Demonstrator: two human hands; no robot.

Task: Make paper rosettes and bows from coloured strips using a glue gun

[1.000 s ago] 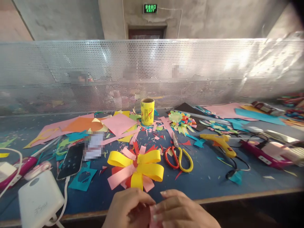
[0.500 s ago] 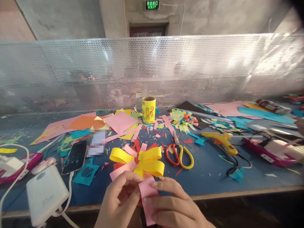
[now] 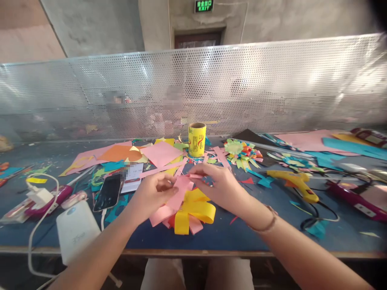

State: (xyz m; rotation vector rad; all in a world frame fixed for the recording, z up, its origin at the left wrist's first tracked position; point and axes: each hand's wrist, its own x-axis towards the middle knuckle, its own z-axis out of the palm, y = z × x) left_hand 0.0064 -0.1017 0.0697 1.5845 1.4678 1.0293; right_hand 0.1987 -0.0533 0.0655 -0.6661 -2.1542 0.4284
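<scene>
A flower of looped yellow, pink and red paper strips lies near the table's front edge. Over its far side, my left hand has its fingers closed on a pink paper strip. Opposite it, my right hand pinches the strip's far end between thumb and fingers. Both hands cover part of the strip and of the flower. The scissors are hidden behind my right hand and forearm.
A yellow cardboard tube stands behind the hands. To the right lies a yellow glue gun with its cord. A phone and a white power bank lie left, among paper scraps.
Both hands have moved away from the front edge, to the flower's far side, with the pink strip. The flower has turned and shifted slightly. The camera view has shifted left.
</scene>
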